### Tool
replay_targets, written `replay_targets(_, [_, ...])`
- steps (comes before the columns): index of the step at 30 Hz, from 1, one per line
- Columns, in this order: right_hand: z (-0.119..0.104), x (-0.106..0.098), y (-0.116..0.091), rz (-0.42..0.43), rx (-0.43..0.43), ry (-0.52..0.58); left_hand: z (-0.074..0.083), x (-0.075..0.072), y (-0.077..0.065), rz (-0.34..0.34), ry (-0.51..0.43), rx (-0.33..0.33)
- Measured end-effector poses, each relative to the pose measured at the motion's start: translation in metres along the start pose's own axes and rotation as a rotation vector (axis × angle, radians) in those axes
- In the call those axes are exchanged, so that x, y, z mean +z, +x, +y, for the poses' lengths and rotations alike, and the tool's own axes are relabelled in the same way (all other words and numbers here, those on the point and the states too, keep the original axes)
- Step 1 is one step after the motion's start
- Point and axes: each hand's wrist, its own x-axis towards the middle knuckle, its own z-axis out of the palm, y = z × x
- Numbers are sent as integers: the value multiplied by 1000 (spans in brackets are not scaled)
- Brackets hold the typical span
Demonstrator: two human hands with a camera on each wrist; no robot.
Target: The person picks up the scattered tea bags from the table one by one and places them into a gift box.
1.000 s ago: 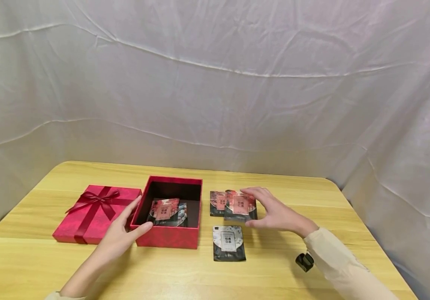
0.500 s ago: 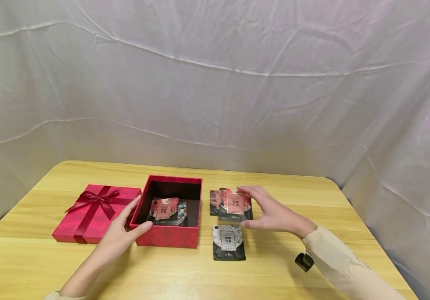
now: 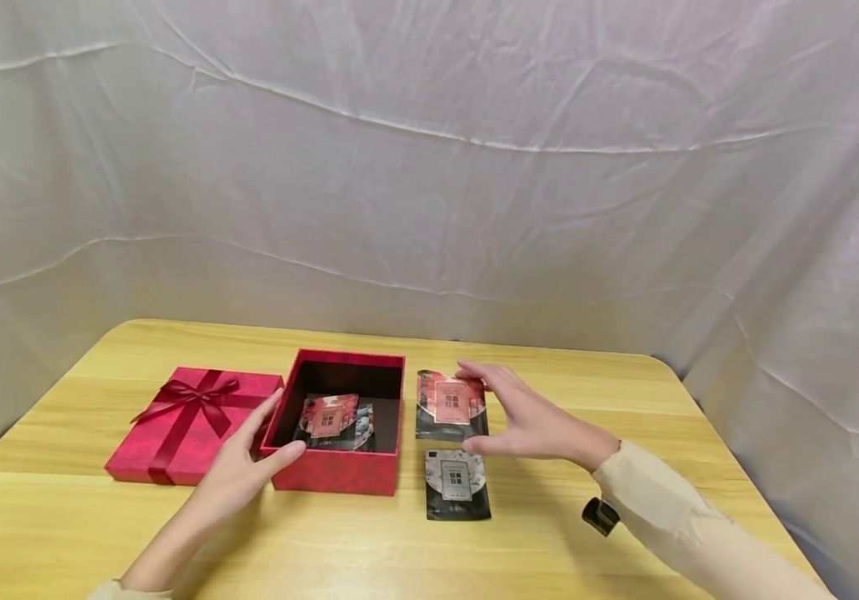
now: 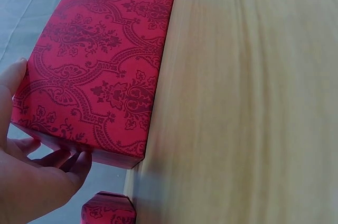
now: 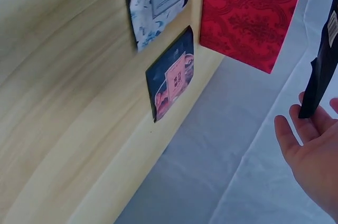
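Observation:
My left hand [image 3: 237, 467] grips the near left corner of the red box [image 3: 335, 475], thumb at the front wall and fingers along the left side. Two tea sachets [image 3: 329, 421] lie inside the box, one partly over the other. My right hand [image 3: 530, 417] pinches a red and black tea sachet [image 3: 450, 406] between thumb and fingers, held above the table. Only its dark edge shows in the right wrist view. Below it, another sachet with a pink label [image 5: 171, 78] lies on the table, hidden in the head view. A white and black sachet [image 3: 456, 486] lies nearer me.
A red lid with a ribbon bow [image 3: 192, 425] lies left of the box. A small black object [image 3: 600, 517] shows by the right sleeve. The wooden table [image 3: 339, 550] ends at a pale curtain [image 3: 429, 208] behind.
My right hand has moved left with the held sachet, which now covers the red sachet on the table in the head view. My left hand has stayed at the box.

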Motion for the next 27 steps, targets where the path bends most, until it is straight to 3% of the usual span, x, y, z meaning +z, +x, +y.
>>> replay_targets(27, [-21, 8, 55, -148, -59, -134, 2, 0, 0, -9, 17, -23])
